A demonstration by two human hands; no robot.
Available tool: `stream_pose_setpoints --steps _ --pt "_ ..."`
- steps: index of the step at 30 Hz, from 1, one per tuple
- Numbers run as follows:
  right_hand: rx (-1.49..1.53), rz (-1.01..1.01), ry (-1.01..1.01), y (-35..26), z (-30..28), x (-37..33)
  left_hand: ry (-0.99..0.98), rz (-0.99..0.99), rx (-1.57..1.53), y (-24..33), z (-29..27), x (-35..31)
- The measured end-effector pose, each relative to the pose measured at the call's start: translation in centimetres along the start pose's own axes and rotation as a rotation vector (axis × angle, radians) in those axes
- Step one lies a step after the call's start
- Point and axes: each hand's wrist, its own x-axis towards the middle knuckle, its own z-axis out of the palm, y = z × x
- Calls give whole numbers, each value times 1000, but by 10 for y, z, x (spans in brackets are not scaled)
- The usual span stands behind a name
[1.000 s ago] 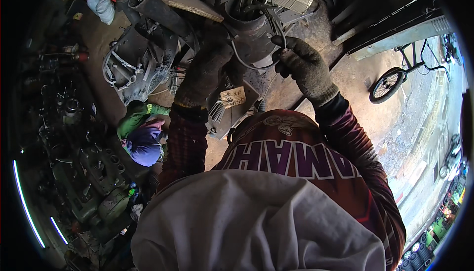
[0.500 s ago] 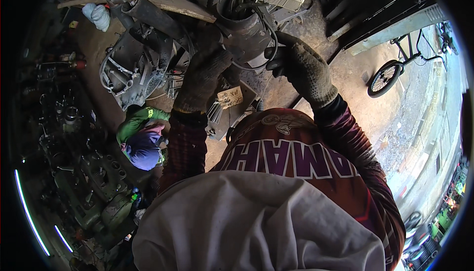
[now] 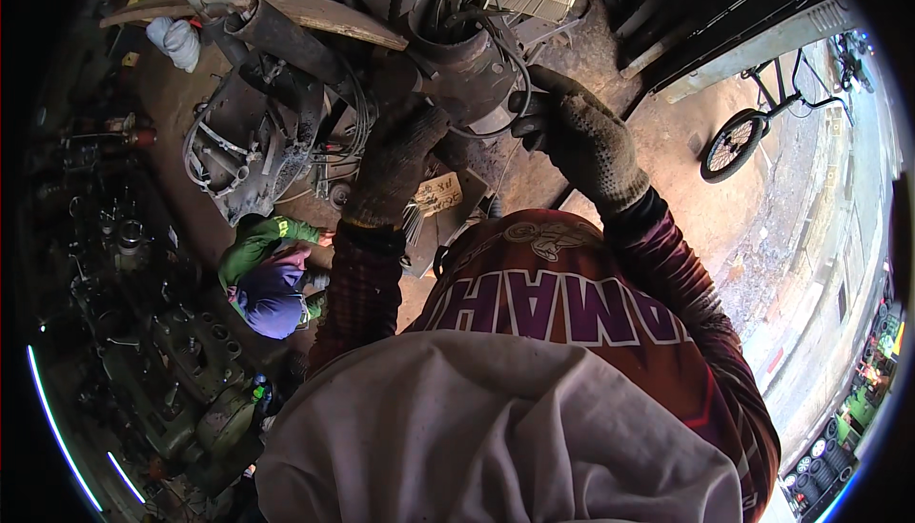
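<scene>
Both my hands wear dark knit work gloves. My left hand (image 3: 398, 156) is wrapped around the underside of a dirty cylindrical metal housing (image 3: 469, 64) with cables running out of its top. My right hand (image 3: 574, 132) is closed at the housing's right side, pinching a black cable (image 3: 516, 85) that loops around it. The housing joins a rusty frame tube (image 3: 286, 37) leading left. My red and white jersey fills the lower middle of the view.
Another person in a green and purple top (image 3: 267, 275) crouches below left on the dirt floor. Greasy engine blocks (image 3: 181, 352) line the left side. A stripped frame with wiring (image 3: 238, 142) lies left of the housing. A bicycle (image 3: 753, 123) stands at right.
The view has shifted so the housing and my hands sit slightly lower and larger. My right hand has moved in closer against the housing's right side. My left hand keeps its hold.
</scene>
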Motion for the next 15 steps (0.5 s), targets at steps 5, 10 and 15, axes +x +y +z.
stream_pose_setpoints --steps 5,10,15 --pt "-60 32 -13 4 -2 4 -25 23 -53 -7 -5 0" --pt "-270 129 -9 8 6 0 10 174 6 -21 1 2" --pt "-253 118 -5 9 8 -1 34 219 12 -21 12 0"
